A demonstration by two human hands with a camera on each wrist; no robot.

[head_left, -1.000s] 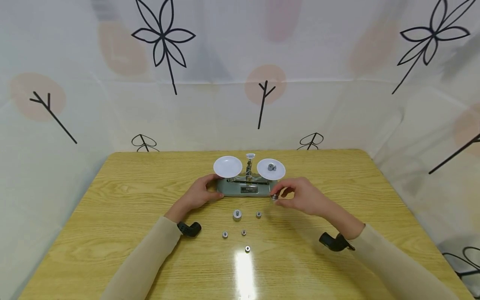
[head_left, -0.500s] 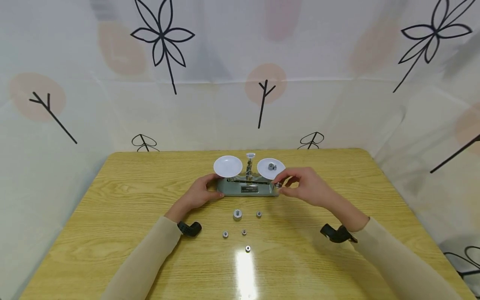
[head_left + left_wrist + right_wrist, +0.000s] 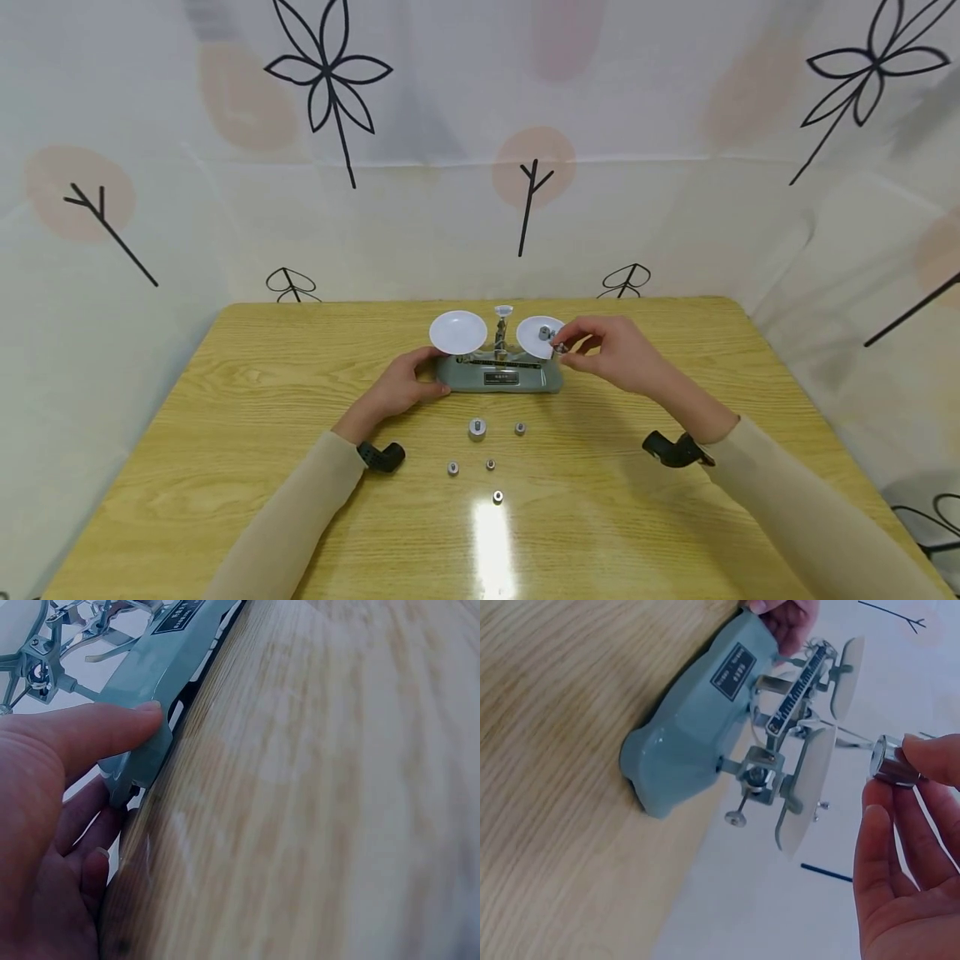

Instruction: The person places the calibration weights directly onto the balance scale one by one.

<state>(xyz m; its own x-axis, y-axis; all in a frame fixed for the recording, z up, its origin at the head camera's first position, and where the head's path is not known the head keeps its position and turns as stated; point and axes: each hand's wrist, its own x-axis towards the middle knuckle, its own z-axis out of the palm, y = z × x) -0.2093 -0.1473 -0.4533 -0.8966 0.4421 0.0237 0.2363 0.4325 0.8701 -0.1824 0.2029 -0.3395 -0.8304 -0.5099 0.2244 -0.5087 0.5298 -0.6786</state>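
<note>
Nearest us, low centre of the head view, a tiny silver metal cylindrical weight (image 3: 498, 497) stands on the yellow wood-grain bench (image 3: 187, 475). Just beyond it: a small knobbed silver weight (image 3: 491, 465), with a slightly bigger knobbed weight (image 3: 453, 469) to its left. Next row up: a large silver cylinder weight (image 3: 477, 430) and, to its right, a squat silver weight (image 3: 520, 428).

Farther up, left of centre, we have the left hand (image 3: 397, 387) gripping the end of the grey-green metal balance base (image 3: 465, 380), thumb on the front, fingers behind; we read this as steadying. Right of centre, the right hand (image 3: 618, 354) pinches a shiny metal cylinder weight (image 3: 895, 761) between thumb and fingers, at the near right edge of the right white round pan (image 3: 529, 331). Right wrist view shows that weight apart from the pan.

On that pan sit a grey metal weight (image 3: 543, 332) and a smaller one just beside it. We see no weight on the left white round pan (image 3: 458, 333).

Step, in our judgement: loading the right pan. Next move calls for clearing the rim, lowering gently beside the other two, then letting go without tipping the pan.
</note>
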